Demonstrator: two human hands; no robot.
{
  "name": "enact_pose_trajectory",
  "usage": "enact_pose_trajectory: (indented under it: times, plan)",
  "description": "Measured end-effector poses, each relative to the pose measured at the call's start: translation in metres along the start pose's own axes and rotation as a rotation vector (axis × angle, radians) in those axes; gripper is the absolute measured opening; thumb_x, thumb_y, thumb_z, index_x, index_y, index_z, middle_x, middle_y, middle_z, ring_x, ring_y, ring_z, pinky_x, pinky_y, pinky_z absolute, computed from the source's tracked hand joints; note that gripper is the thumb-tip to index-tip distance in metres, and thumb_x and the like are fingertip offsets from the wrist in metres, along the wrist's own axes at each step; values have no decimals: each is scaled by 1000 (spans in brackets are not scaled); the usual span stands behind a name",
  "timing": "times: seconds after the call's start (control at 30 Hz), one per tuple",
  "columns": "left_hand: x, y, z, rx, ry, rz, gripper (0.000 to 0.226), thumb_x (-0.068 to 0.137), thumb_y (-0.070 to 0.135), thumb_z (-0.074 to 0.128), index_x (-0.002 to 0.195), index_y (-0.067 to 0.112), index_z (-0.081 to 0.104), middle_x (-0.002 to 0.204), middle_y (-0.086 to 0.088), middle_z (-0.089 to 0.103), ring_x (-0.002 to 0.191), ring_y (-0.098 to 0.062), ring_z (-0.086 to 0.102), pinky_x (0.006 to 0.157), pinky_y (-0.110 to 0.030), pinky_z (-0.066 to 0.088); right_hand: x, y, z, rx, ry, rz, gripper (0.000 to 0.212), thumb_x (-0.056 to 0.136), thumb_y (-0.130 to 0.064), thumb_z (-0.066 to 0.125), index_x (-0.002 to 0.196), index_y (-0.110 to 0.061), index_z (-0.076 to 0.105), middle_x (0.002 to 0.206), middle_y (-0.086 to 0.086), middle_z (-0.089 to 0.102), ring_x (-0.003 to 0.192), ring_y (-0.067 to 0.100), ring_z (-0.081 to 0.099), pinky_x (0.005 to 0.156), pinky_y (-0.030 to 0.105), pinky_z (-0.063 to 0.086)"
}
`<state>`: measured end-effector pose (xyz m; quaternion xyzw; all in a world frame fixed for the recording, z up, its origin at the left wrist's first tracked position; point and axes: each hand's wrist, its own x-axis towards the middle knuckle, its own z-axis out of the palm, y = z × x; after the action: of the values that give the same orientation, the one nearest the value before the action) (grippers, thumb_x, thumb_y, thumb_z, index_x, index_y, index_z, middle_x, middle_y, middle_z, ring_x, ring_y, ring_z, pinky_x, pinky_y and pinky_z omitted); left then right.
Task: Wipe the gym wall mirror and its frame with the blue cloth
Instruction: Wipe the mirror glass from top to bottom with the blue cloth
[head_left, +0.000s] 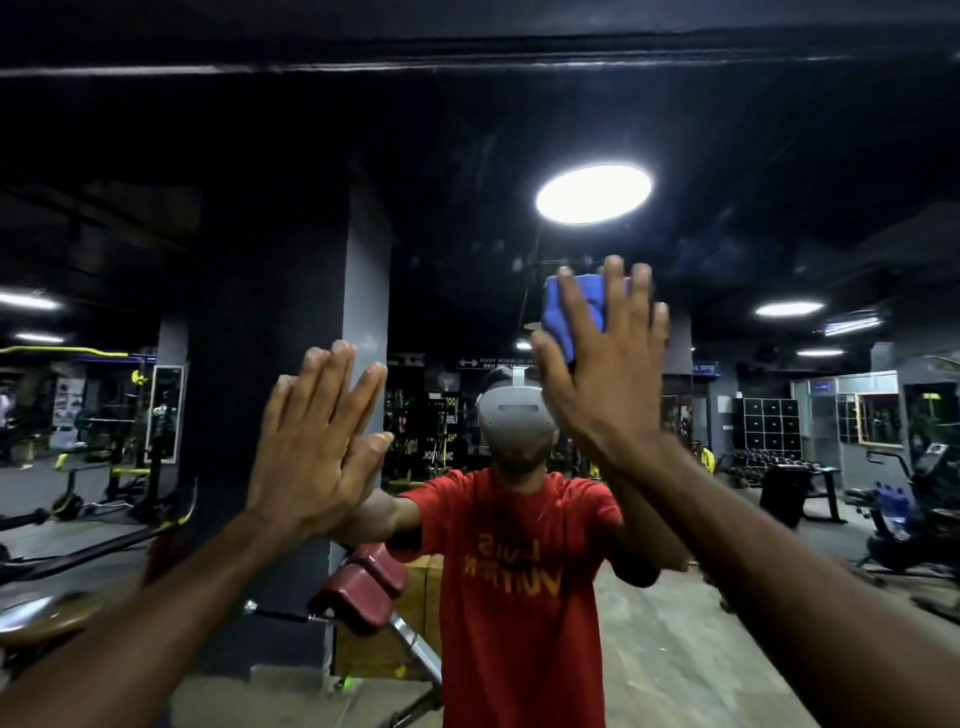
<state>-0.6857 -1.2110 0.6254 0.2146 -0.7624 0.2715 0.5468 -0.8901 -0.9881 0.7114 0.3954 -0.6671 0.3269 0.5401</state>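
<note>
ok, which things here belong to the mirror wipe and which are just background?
In the job:
- folded blue cloth
- large wall mirror
- right hand, pressing the cloth to the glass
- left hand, flat on the glass

Just around (reflections only):
- round white ceiling light
- maroon padded bench

In the mirror, the red T-shirt at six o'clock bears reversed yellow lettering, seemingly "LUIS VUITTON".
</note>
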Motion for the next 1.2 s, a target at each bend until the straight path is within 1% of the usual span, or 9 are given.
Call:
enact_pose_trajectory:
  times: [0.13, 0.27, 0.37, 0.63, 0.7, 0.83, 1.03, 1.1, 1.2]
  plan:
    - [0, -4, 2, -16, -10, 17, 73, 99, 52, 31, 163, 29, 5, 172, -4, -5, 158, -25, -3, 125, -55, 7, -47, -47, 30, -28, -104, -239, 69, 100, -66, 19, 161, -34, 12, 169, 11, -4, 154, 30, -14, 124, 54, -3]
    - [1, -4, 0, -34, -51, 32, 72, 100, 53, 30, 163, 29, 6, 171, -1, -10, 158, -22, -9, 126, -49, -2, -112, -48, 44, -76, -158, -398, 66, 103, -56, 36, 161, -32, 15, 169, 11, 3, 155, 32, -4, 122, 57, 13]
    - [-1, -26, -7, -31, -54, 94, 72, 101, 54, 28, 163, 27, 6, 171, 0, -7, 158, -20, -7, 126, -44, -4, -120, -39, 38, -144, -162, -486, 63, 103, -54, 34, 160, -33, 17, 168, 13, 8, 155, 33, 3, 123, 54, 12]
    - [-18, -118, -10, 16, -10, 40, 73, 99, 51, 26, 164, 24, 3, 172, -4, -3, 158, -23, -1, 125, -52, 8, -2, -74, 19, 54, 40, 145, 60, 104, -53, 31, 160, -35, 17, 169, 12, 0, 155, 29, -9, 125, 51, -1]
    - [-20, -120, -6, -6, -6, 43, 73, 99, 49, 29, 164, 24, 6, 172, -4, -2, 158, -24, 0, 125, -53, 9, 3, -105, 32, 67, 51, 123, 61, 104, -53, 33, 160, -36, 15, 169, 11, -2, 154, 29, -12, 124, 53, -3]
    - [-17, -120, -5, 3, -27, 52, 72, 99, 48, 28, 164, 23, 9, 172, -4, -4, 158, -23, -3, 126, -53, 9, -53, -155, 66, 26, -59, -184, 64, 102, -55, 34, 160, -34, 17, 169, 10, -2, 155, 30, -12, 124, 55, 1]
    - [-30, -145, -12, -44, -43, 100, 72, 100, 50, 30, 164, 23, 7, 172, -2, -6, 158, -21, -7, 126, -46, 0, -134, -149, 72, -86, -176, -464, 62, 103, -53, 32, 160, -33, 18, 169, 11, 6, 156, 31, 1, 122, 54, 12]
    - [-40, -170, -15, -2, -19, 73, 73, 100, 49, 28, 163, 20, 7, 172, -4, -3, 158, -23, -3, 126, -48, 3, -123, -141, 67, -83, -164, -420, 61, 103, -52, 35, 160, -33, 20, 169, 12, 5, 156, 31, 2, 122, 56, 15]
    - [-48, -205, -16, 53, -5, 50, 74, 99, 48, 28, 164, 19, 5, 171, -7, -1, 158, -26, 1, 126, -51, 8, -71, -141, 59, -21, -62, -131, 62, 101, -52, 36, 159, -35, 22, 169, 11, 2, 155, 31, -2, 123, 57, 10]
